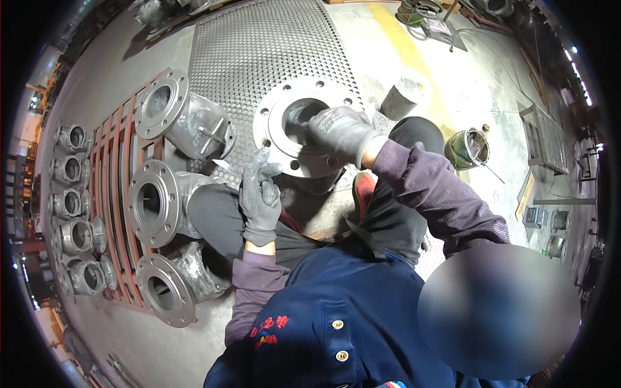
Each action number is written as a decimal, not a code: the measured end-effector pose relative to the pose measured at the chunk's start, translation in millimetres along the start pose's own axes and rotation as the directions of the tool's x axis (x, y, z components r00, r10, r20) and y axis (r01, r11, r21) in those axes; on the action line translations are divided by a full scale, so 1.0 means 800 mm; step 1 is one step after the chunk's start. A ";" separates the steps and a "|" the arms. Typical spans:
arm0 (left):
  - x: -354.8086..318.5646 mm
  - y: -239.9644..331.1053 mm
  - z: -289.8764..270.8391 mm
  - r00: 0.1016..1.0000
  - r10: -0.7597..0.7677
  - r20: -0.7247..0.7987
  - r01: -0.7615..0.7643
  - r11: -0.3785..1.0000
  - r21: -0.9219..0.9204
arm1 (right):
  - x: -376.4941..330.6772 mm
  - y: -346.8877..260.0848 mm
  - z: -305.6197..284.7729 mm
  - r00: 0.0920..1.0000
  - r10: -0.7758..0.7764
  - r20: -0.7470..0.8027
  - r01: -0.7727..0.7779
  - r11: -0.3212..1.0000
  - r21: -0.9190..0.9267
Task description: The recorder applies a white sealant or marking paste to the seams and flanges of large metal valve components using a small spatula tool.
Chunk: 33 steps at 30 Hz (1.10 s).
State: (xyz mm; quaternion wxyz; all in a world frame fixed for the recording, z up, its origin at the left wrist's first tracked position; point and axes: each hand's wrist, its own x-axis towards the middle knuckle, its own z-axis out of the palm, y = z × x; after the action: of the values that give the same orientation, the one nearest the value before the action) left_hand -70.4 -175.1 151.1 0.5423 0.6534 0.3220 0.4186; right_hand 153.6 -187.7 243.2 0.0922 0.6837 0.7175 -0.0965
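In front of me a grey metal valve body (273,108) stands with its round, bolt-holed flange facing up. My right hand (343,132), in a grey glove, lies over the right side of the flange. Its fingers curl at the edge of the central bore, and whatever they hold is hidden. At the flange's lower left rim is my left hand (261,197), gloved and darkly smudged. Two of its fingers stretch toward the rim, the others bend loosely, and I see nothing held. Whether those fingertips touch the metal I cannot tell.
Several similar flanged bodies (155,200) stand close on my left, by a red slatted rack (113,194). Smaller castings (76,236) line up beyond it. A perforated metal plate (259,39) covers the floor ahead. To the right are a grey cylinder (401,98) and a green bucket (460,152).
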 end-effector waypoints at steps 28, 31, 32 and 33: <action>0.009 0.000 0.005 0.987 0.161 0.028 -0.163 0.953 0.256 | 0.009 0.040 -0.017 0.996 -0.001 -0.095 0.018 0.984 0.180; 0.008 0.010 0.007 0.972 0.234 0.025 -0.228 0.910 0.347 | -0.003 0.030 -0.009 0.943 -0.194 -0.271 0.256 0.943 0.215; 0.007 0.007 0.004 0.971 0.236 0.022 -0.229 0.910 0.345 | -0.001 0.031 -0.009 0.943 -0.196 -0.270 0.257 0.943 0.210; 0.005 0.000 0.001 0.999 0.048 0.002 -0.048 0.990 0.135 | 0.003 0.034 -0.011 0.980 -0.070 -0.189 0.110 0.971 0.212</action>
State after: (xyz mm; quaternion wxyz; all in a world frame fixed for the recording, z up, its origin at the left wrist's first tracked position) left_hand -67.8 -172.0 151.7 0.4862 0.6962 0.3340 0.4091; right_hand 180.5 -181.8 250.6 -0.0543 0.6623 0.7379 -0.1178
